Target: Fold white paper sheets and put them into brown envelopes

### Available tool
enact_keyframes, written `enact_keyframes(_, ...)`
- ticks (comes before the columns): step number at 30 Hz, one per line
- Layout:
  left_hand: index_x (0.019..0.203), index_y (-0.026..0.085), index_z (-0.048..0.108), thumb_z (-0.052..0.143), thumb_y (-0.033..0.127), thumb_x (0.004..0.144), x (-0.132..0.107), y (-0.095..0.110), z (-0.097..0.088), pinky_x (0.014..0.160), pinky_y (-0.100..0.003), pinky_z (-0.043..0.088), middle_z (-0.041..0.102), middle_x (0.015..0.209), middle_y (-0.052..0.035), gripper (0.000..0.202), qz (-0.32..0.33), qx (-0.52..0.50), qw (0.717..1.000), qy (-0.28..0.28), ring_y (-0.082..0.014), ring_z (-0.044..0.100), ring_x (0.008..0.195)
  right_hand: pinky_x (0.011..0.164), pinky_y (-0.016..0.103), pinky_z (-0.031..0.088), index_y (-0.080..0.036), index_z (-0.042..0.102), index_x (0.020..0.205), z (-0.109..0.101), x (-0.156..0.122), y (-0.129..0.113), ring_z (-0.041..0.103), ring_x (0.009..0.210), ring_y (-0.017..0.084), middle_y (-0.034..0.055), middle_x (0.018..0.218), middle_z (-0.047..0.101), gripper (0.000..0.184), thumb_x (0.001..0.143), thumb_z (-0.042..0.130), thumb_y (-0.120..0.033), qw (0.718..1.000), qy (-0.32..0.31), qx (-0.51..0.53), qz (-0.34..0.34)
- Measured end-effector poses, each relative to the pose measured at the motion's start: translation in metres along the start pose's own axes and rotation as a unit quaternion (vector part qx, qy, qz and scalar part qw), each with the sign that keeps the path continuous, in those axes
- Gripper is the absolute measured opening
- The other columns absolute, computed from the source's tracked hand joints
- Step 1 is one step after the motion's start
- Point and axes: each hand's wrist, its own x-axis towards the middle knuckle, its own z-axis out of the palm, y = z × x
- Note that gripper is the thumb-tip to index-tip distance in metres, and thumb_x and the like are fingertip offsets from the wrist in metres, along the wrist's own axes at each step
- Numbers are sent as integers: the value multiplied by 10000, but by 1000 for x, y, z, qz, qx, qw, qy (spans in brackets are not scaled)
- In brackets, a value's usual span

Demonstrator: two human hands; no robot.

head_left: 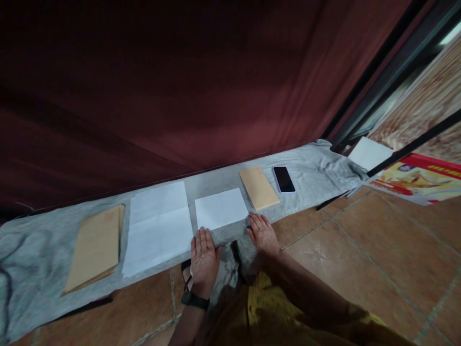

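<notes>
Cloth (313, 161); two hands (205, 257) (264, 234); one smaller paper (221, 209)

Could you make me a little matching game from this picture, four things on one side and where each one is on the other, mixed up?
Things:
1. Phone
2. Small white sheet
3. Brown envelopes
4. Dark watch

Places:
A. On the wrist of the left hand
B. Leftmost in the row of laid-out items
C. Just right of the tan envelope, dark screen facing up
D. Between the large white sheets and the tan envelope

Right pairs: 1-C, 2-D, 3-B, 4-A
</notes>
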Motion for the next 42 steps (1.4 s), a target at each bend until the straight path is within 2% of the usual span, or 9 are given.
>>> enact_keyframes(4,1543,36,297,453,315,962,6,15,-4,1213,-567,296,352,1590,-256,663,10,1,1000,1,-347,290,1508,1176,486,307,-111,500,1449,2,-1,0,469,1384,280,162,1489,528,477,1043,404,-343,1000,7,0,-8)
enact_keyframes(10,1539,129,349,474,439,969,21,52,6,1215,-542,304,360,1610,-179,661,73,-26,996,-33,-309,275,1520,1171,498,316,-113,480,1462,4,-2,0,475,1381,279,169,1474,542,474,1045,389,-319,1000,21,0,-14)
enact_keyframes(14,1531,179,378,493,426,963,23,60,14,1209,-584,286,355,1617,-152,630,62,-12,997,-51,-316,277,1518,1168,514,332,-113,491,1453,3,-2,-2,482,1377,287,173,1456,558,469,1049,375,-319,999,36,7,-7)
enact_keyframes(18,1521,185,402,471,359,966,23,57,14,1205,-606,276,369,1613,-133,585,65,1,996,-64,-326,288,1512,1174,523,341,-96,487,1460,3,5,-16,428,1422,298,176,1505,504,484,1045,388,-323,999,42,19,-18)
enact_keyframes(22,1517,169,410,413,167,928,23,56,12,1218,-603,247,393,1602,-124,589,65,15,995,-74,-309,290,1513,1188,499,347,-141,519,1450,7,17,-37,408,1441,270,125,1521,501,453,1044,402,-303,997,8,49,-63)
enact_keyframes(25,1520,174,407,404,170,928,23,53,12,1222,-602,237,411,1592,-120,592,71,19,995,-68,-299,306,1507,1194,496,345,-150,500,1468,11,22,-44,433,1424,251,113,1509,517,458,1046,401,-298,995,-8,63,-72)
enact_keyframes(33,1508,121,415,419,479,986,16,21,6,1201,-562,307,437,1563,-180,633,53,15,998,-18,-319,368,1475,1197,493,334,-168,485,1485,14,15,-23,414,1432,257,93,1544,479,471,1044,430,-325,997,0,42,-67)
enact_keyframes(38,1467,25,431,385,528,992,11,2,3,1157,-516,387,457,1522,-261,694,10,16,1000,-2,-342,409,1445,1206,496,313,-149,446,1510,13,7,-5,391,1443,265,103,1560,454,497,1045,423,-323,998,2,30,-59)
enact_keyframes(42,1377,41,532,366,438,1010,18,-9,1,1117,-475,435,514,1474,-250,566,-28,16,999,-16,-327,499,1373,1210,499,306,-134,430,1518,13,2,3,400,1438,264,116,1556,457,505,1040,417,-298,998,11,29,-53)
